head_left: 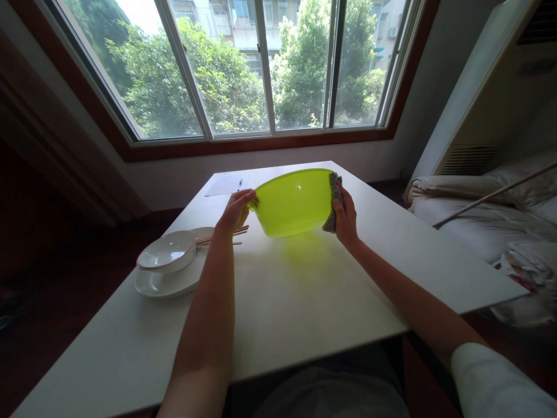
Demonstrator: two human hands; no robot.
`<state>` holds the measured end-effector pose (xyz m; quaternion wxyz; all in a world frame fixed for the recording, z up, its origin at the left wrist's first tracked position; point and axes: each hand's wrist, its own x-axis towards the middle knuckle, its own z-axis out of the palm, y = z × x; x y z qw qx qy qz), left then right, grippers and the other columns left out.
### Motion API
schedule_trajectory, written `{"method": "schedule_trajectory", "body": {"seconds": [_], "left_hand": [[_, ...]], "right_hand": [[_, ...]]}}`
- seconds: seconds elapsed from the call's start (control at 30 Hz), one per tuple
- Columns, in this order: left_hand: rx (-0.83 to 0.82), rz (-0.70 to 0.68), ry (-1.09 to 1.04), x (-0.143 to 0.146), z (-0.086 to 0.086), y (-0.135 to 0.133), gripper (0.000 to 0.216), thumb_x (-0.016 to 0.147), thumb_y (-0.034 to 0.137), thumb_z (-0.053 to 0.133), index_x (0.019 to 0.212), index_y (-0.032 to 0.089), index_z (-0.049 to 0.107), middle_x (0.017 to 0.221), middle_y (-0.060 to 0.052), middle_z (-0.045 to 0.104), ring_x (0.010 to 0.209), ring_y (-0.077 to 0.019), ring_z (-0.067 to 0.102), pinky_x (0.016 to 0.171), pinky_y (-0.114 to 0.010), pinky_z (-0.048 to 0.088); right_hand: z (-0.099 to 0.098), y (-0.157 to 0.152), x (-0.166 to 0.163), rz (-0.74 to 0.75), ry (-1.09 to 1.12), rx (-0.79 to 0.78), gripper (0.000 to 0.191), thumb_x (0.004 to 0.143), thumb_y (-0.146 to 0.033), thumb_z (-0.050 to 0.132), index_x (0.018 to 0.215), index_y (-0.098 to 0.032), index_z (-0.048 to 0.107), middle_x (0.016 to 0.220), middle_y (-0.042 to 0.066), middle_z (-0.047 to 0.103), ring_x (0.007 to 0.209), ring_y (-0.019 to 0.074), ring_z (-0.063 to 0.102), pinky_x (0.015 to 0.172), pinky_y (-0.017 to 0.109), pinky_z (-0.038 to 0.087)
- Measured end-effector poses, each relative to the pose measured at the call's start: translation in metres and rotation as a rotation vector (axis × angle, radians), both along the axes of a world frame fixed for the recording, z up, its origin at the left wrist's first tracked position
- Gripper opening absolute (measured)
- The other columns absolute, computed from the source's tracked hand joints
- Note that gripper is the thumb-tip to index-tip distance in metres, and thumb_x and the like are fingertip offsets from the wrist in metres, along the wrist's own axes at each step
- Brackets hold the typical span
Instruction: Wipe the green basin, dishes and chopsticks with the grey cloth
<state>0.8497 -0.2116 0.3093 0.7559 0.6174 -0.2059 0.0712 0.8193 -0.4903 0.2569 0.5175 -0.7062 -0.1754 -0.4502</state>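
Note:
A translucent yellow-green plastic basin (293, 203) is held up over the white table, tilted with its side toward me. My left hand (237, 209) grips its left rim, thumb and fingers closed round the edge. At the right side, my right hand (345, 216) is closed on a grey cloth (332, 203) and presses it against the basin's outer wall. A white bowl (167, 251) with a red rim rests on a white plate (161, 285) left of my left forearm. Several wooden chopsticks (204, 239) lie beside the bowl, partly hidden behind my left arm.
The white table (300, 313) stands below the window. A sheet of paper (221, 184) with a pen (239, 184) lies at its far left corner. To the right are a covered couch (461, 215) with a stick (500, 191) across it and a tall appliance (478, 98). A curtain (56, 128) hangs left.

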Motion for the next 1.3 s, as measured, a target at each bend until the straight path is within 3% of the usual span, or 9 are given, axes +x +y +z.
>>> {"method": "schedule_trajectory", "body": {"seconds": [0.23, 0.43, 0.6, 0.77, 0.93, 1.07, 1.2, 1.3], "left_hand": [[0.003, -0.028, -0.026, -0.002, 0.004, -0.002, 0.021, 0.064, 0.034, 0.073, 0.058, 0.016, 0.063, 0.057, 0.0, 0.061, 0.054, -0.0101, 0.054, 0.057, -0.023, 0.041], [0.013, -0.01, -0.021, -0.004, 0.008, -0.007, 0.02, 0.065, 0.031, 0.071, 0.057, 0.016, 0.062, 0.056, 0.001, 0.06, 0.054, -0.0099, 0.053, 0.057, -0.023, 0.04], [0.015, -0.006, 0.025, -0.011, 0.014, -0.015, 0.021, 0.062, 0.032, 0.074, 0.057, 0.015, 0.062, 0.056, 0.001, 0.058, 0.052, -0.0099, 0.051, 0.054, -0.023, 0.039], [-0.016, -0.002, 0.016, -0.011, 0.016, -0.017, 0.019, 0.062, 0.032, 0.073, 0.06, 0.016, 0.062, 0.057, 0.002, 0.057, 0.054, -0.0097, 0.05, 0.056, -0.023, 0.04], [-0.038, 0.018, 0.012, -0.005, 0.014, -0.014, 0.016, 0.061, 0.031, 0.071, 0.06, 0.018, 0.062, 0.061, 0.001, 0.062, 0.059, -0.0126, 0.054, 0.059, -0.025, 0.042], [-0.098, 0.072, 0.054, 0.002, 0.004, -0.006, 0.016, 0.061, 0.033, 0.067, 0.058, 0.018, 0.062, 0.059, 0.0, 0.064, 0.054, -0.0128, 0.053, 0.056, -0.026, 0.043], [-0.195, 0.124, 0.11, 0.007, -0.007, 0.004, 0.017, 0.063, 0.032, 0.062, 0.058, 0.016, 0.063, 0.054, 0.0, 0.062, 0.052, -0.0118, 0.055, 0.056, -0.025, 0.043], [-0.248, 0.14, 0.139, 0.009, -0.012, 0.007, 0.015, 0.064, 0.031, 0.061, 0.061, 0.016, 0.064, 0.058, 0.0, 0.065, 0.055, -0.0128, 0.058, 0.059, -0.025, 0.045]], "right_hand": [[0.025, 0.017, -0.023, -0.217, -0.016, -0.23, 0.048, 0.092, -0.041, 0.035, 0.136, -0.025, 0.044, 0.135, 0.008, 0.05, 0.127, 0.0272, 0.041, 0.104, 0.051, 0.031], [0.046, 0.039, -0.049, -0.332, -0.004, -0.498, 0.049, 0.09, -0.04, 0.042, 0.136, -0.024, 0.047, 0.144, 0.009, 0.038, 0.127, 0.0307, 0.036, 0.106, 0.051, 0.029], [0.054, 0.076, -0.067, -0.34, -0.055, -0.769, 0.048, 0.088, -0.036, 0.047, 0.134, -0.027, 0.049, 0.146, 0.005, 0.039, 0.131, 0.0352, 0.028, 0.11, 0.056, 0.016], [0.057, 0.104, -0.067, -0.329, -0.051, -0.881, 0.049, 0.087, -0.03, 0.049, 0.135, -0.021, 0.049, 0.145, 0.007, 0.04, 0.132, 0.0352, 0.029, 0.112, 0.054, 0.013], [0.062, 0.105, -0.063, -0.321, -0.073, -0.884, 0.048, 0.086, -0.03, 0.05, 0.133, -0.024, 0.051, 0.144, 0.005, 0.042, 0.132, 0.0338, 0.03, 0.112, 0.053, 0.016], [0.07, 0.087, -0.055, -0.307, -0.051, -0.786, 0.046, 0.088, -0.035, 0.047, 0.133, -0.027, 0.051, 0.144, 0.004, 0.041, 0.132, 0.0336, 0.03, 0.111, 0.054, 0.017], [0.071, 0.055, -0.029, -0.192, 0.008, -0.597, 0.046, 0.091, -0.037, 0.04, 0.134, -0.025, 0.049, 0.145, 0.006, 0.039, 0.132, 0.0298, 0.032, 0.11, 0.05, 0.024], [0.058, 0.03, 0.0, -0.028, 0.043, -0.351, 0.046, 0.09, -0.04, 0.04, 0.131, -0.024, 0.051, 0.14, 0.007, 0.046, 0.13, 0.0262, 0.038, 0.109, 0.047, 0.028]]}}
